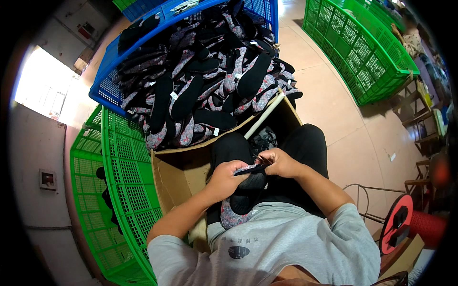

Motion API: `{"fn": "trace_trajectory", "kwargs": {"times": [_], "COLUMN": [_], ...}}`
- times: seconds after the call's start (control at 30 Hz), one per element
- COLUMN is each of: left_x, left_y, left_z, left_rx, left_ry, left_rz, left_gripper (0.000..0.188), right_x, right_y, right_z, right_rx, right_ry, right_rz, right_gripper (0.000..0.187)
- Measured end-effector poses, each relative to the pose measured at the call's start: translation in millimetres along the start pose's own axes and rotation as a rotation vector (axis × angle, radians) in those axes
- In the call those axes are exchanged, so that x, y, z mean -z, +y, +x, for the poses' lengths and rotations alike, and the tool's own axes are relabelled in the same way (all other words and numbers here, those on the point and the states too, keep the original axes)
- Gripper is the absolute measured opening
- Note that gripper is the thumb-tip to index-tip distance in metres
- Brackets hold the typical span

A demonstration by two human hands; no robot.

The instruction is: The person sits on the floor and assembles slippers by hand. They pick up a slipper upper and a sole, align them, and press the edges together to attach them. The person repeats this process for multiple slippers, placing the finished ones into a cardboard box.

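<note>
Toward eight o'clock, green basket (pixel 129 186): mesh-walled, standing beside the cardboard box.
Blue basket (pixel 106 90): at eleven, heaped with black-and-floral slippers (pixel 191 93) that spill over toward the box's rim.
Cardboard box (pixel 169 183): below the heap, from eight o'clock round toward one, partly hidden by the knees.
Held slipper (pixel 241 202): just off centre toward six, over the lap, its upper end between both hands.
Right hand (pixel 282 163): at the slipper's two o'clock, fingers closed round the tool.
Left hand (pixel 226 177): at its ten, fingers pinching the slipper's edge.
Small dark tool (pixel 264 161): beside the slipper, exact kind unclear.
</note>
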State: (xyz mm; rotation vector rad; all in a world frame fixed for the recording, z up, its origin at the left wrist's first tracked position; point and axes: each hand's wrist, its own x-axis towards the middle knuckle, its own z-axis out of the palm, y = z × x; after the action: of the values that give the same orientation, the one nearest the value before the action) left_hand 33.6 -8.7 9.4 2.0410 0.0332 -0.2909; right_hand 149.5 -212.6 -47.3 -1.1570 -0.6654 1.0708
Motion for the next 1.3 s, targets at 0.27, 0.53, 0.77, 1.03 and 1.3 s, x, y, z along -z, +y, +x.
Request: {"fn": "trace_trajectory", "kwargs": {"times": [0.27, 0.53, 0.77, 1.03, 1.3], "left_x": [-1, -36, -53, -91, -82], "left_y": [-9, -22, -23, -93, -77], "left_z": [-8, -12, -4, 20, 26], "left_rx": [0.341, 0.301, 0.141, 0.254, 0.212], "left_ry": [-0.263, -0.225, -0.060, 0.649, 0.548], "left_rz": [-1.235, -1.543, -1.532, -0.668, -0.502], "left_gripper": [0.032, 0.043, 0.036, 0.010, 0.022], "right_x": [-12, -20, -41, -32, -35], "right_y": [9, 42, 55, 109, 80], "right_z": [3, 12, 17, 21, 11], "right_rx": [-0.136, -0.044, -0.098, -0.073, 0.039], "right_ry": [0.070, 0.208, 0.350, 0.720, 0.655], "right_rz": [0.297, 0.370, 0.549, 0.406, 0.333], "right_gripper": [0.022, 0.015, 0.011, 0.016, 0.019]}}
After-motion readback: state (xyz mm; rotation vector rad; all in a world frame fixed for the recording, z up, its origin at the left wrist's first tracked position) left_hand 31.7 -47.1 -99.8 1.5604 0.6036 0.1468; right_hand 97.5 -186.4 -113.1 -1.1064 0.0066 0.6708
